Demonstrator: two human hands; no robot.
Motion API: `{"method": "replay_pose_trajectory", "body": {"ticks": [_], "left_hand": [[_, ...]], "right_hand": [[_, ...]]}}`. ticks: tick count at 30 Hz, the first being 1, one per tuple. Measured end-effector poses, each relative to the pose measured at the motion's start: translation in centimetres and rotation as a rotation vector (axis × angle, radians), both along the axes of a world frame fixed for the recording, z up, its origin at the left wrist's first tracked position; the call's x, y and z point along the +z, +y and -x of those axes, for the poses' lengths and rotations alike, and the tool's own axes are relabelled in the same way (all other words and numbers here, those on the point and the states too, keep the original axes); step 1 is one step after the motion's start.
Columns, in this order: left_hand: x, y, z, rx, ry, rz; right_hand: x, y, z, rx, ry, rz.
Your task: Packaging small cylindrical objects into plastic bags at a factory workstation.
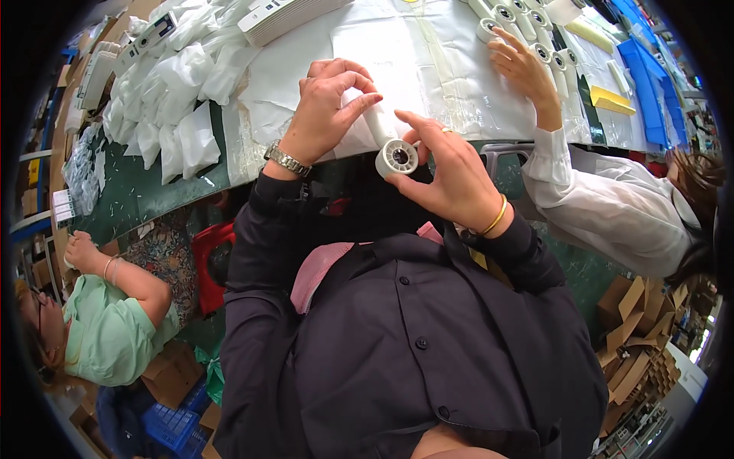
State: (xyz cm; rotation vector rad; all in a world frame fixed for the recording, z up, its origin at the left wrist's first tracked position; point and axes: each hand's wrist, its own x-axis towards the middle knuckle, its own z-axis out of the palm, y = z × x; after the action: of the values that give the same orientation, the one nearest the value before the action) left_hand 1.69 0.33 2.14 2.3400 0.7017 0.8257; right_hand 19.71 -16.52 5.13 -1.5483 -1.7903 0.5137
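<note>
A white handheld fan [397, 157] with a round vented head and a tubular handle is held between my two hands, over the near edge of the table. My left hand [332, 103] pinches the far end of the handle with thumb and fingers, and its fingertips hide that end. My right hand [455, 176] grips the round head from the right, thumb beneath and fingers above. The head's dark centre and ring of slots face up toward me.
White plastic bags [180, 88] lie heaped at the left, beside a stack of flat white boxes [287, 17]. Several similar white fans [527, 23] stand at the back right, where a co-worker's hand [524, 65] touches one. Another person [115, 321] sits at the left. A blue bin [646, 92] is far right.
</note>
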Motion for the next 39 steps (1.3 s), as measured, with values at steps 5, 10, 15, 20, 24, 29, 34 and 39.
{"method": "replay_pose_trajectory", "body": {"ticks": [5,10,15,20,24,29,34,39], "left_hand": [[0.4,-0.8,0.7,-0.11,-0.024,-0.012],[-0.5,-6.1,0.5,0.323,-0.41,0.352],[-1.5,-11.5,0.3,0.329,-0.575,0.795],[-2.3,-10.4,0.0,0.018,-0.753,1.406],[-2.7,-10.1,0.7,0.025,-0.735,1.487],[-3.9,-10.0,1.0,0.013,-0.684,1.486],[-4.0,-9.9,1.1,0.078,-0.554,1.345],[-3.8,-9.9,1.4,0.13,-0.49,1.351]], "right_hand": [[-1.2,1.1,0.6,-0.055,0.043,-0.028],[-1.5,1.3,0.7,-0.107,0.029,-0.001],[-2.2,1.7,0.9,-0.132,0.099,-0.007],[-2.0,2.2,1.0,-0.048,0.123,0.036],[-1.4,3.4,0.5,-0.005,-0.08,-0.061],[-1.9,5.3,1.0,-0.075,-0.274,-0.201],[-3.5,7.5,1.3,-0.076,-0.233,-0.184],[-4.2,9.1,1.4,-0.156,-0.274,-0.239]]}}
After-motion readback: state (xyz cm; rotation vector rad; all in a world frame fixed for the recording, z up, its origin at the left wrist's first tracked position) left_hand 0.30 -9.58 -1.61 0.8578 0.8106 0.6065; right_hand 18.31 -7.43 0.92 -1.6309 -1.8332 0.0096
